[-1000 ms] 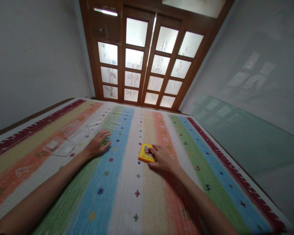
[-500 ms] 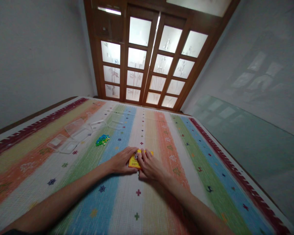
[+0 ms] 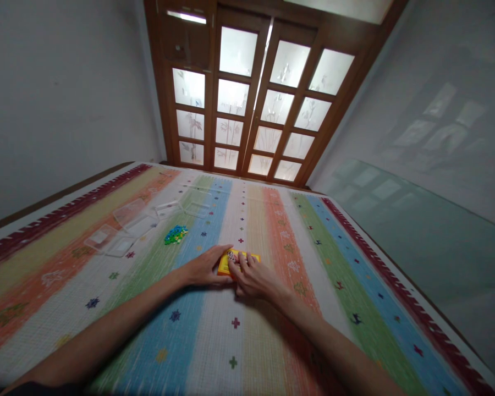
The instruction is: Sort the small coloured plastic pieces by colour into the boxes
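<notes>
A small yellow box [image 3: 224, 268] with dark print on top and an orange front edge lies between my hands at the middle of the table. My left hand [image 3: 208, 267] grips its left end, thumb along the near side and fingers at the far side. Bent over the top and right part of the box are the fingers of my right hand [image 3: 251, 276], which hide much of the print; its thumb is by the near edge. Farther left sits a pile of small blue, green and yellow pieces [image 3: 175, 235], apart from both hands.
Several clear plastic containers [image 3: 119, 246] stand on the striped tablecloth [image 3: 181, 341] at the left, beyond the pile. Past the table's far edge are wooden doors with glass panes [image 3: 236, 99]. A pale glass sheet [image 3: 416, 220] leans along the right wall.
The near side of the box shows more now, as its near edge appears slightly raised or tilted. My hands have shifted a little around it. The camera view has moved slightly.
</notes>
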{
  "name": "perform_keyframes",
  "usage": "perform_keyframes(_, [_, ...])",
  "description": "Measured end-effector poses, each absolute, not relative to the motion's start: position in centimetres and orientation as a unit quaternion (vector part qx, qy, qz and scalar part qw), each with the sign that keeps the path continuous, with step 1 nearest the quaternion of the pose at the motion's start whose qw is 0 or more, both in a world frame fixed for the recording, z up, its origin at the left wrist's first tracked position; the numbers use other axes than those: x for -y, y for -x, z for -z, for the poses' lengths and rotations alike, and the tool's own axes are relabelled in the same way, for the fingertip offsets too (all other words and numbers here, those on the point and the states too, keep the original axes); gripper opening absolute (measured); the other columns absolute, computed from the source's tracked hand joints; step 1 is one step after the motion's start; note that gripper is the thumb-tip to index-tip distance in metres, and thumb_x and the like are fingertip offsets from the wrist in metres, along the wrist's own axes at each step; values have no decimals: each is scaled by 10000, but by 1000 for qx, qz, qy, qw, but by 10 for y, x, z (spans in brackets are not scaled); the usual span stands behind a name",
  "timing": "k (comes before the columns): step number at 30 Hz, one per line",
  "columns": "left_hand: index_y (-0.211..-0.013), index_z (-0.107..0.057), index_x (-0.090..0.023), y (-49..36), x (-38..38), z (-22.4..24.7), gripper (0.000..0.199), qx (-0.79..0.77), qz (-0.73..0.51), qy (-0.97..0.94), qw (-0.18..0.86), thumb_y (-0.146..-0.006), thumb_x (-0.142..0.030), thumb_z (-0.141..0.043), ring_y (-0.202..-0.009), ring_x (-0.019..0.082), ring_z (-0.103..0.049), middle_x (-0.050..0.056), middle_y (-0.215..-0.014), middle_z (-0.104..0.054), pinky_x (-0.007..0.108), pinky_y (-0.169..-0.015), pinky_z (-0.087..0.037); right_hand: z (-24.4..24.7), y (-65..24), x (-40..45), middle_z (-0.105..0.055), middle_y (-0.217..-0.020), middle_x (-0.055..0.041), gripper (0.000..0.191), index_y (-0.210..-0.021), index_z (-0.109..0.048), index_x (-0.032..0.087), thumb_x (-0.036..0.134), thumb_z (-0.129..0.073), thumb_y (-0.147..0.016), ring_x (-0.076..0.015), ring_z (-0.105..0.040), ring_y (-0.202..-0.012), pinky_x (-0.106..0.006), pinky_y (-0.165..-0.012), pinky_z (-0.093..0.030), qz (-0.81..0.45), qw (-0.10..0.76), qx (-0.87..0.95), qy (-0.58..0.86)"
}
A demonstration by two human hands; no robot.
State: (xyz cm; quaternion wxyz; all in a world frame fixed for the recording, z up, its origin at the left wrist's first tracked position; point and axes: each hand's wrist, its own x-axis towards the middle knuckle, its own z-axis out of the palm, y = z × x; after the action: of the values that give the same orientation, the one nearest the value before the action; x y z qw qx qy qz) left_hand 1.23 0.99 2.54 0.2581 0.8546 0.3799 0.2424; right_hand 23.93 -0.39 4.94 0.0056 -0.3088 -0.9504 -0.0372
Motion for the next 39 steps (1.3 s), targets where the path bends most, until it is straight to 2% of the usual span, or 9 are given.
perform_keyframes(4, [-1509, -391, -216, -10, -11, -21, 950, -372, -257, -855, 255, -733, -605, -775, -1314, 342, -547, 172, -1474, -531, 511, -1128, -429, -46, -248, 2, -542, -1393, -355, 534, -1424, -500, 12, 283, -487, -964, -453, -560, -1278, -653, -1030, -457, 0, 38, 955, 295])
perform_keyframes(11, [-1506, -394, -211, -9, -12, -18, 984, -349, -273, -860, 254, -700, -580, -821, -1310, 346, -544, 185, -1456, -535, 509, -1127, -425, -39, -261, 2, -570, -1397, -304, 536, -1404, -545, 48, 344, -505, -959, -434, -557, -1292, -631, -1048, -466, -36, 112, 953, 279])
perform_keyframes(14, [-1517, -377, -209, -8, -11, -16, 993, -349, -275, -856, 262, -705, -567, -820, -1329, 353, -529, 185, -1468, -524, 521, -1138, -409, -45, -263, -2, -627, -1321, -293, 508, -1397, -536, 48, 332, -483, -980, -387, -625, -1217, -553, -978, -540, 14, 112, 960, 256])
perform_keyframes(19, [-1581, -227, -179, -8, -7, -17, 1195, -381, -291, -823, 305, -643, -532, -878, -1450, 381, -396, 220, -1604, -345, 557, -1212, -298, -64, -277, -17, -745, -1127, -169, 347, -1276, -626, 152, 317, -449, -1027, -248, -740, -935, -337, -782, -592, 26, 168, 941, 293])
perform_keyframes(23, [-1617, -3, -200, -10, -2, -24, 1321, -388, -312, -782, 374, -672, -493, -877, -1443, 370, -420, 230, -1557, -426, 597, -1204, -294, -64, -289, -38, -765, -1034, -129, 286, -1181, -661, 195, 371, -525, -1001, -237, -742, -871, -314, -750, -568, -47, 288, 844, 449])
perform_keyframes(26, [-1616, 60, -194, -12, -1, -28, 1324, -397, -316, -765, 396, -704, -476, -859, -1470, 369, -379, 251, -1569, -398, 619, -1209, -267, -52, -290, -52, -749, -888, -83, 276, -1152, -641, 187, 356, -571, -946, -207, -718, -723, -295, -638, -553, -170, 360, 741, 540])
perform_keyframes(31, [-1625, -21, -208, -12, 0, -31, 1302, -401, -314, -758, 407, -679, -451, -881, -1472, 372, -375, 242, -1577, -390, 621, -1220, -249, -32, -285, -59, -699, -751, -7, 340, -1129, -582, 193, 254, -617, -796, -173, -687, -661, -230, -502, -516, -423, 378, 613, 550])
perform_keyframes(36, [-1611, -183, -209, -13, -2, -30, 1253, -403, -345, -725, 438, -616, -394, -922, -1473, 378, -369, 220, -1614, -337, 598, -1222, -267, -29, -281, -54, -635, -650, 59, 445, -1147, -538, 208, 289, -634, -720, -139, -621, -512, -222, -453, -501, -480, 431, 558, 522])
perform_keyframes(39, [-1570, -310, -215, -13, -4, -30, 1121, -401, -368, -687, 482, -636, -360, -914, -1451, 367, -408, 193, -1595, -386, 575, -1210, -305, -34, -280, -52, -608, -635, 76, 485, -1171, -533, 206, 326, -646, -715, -129, -578, -437, -241, -415, -503, -494, 450, 544, 508])
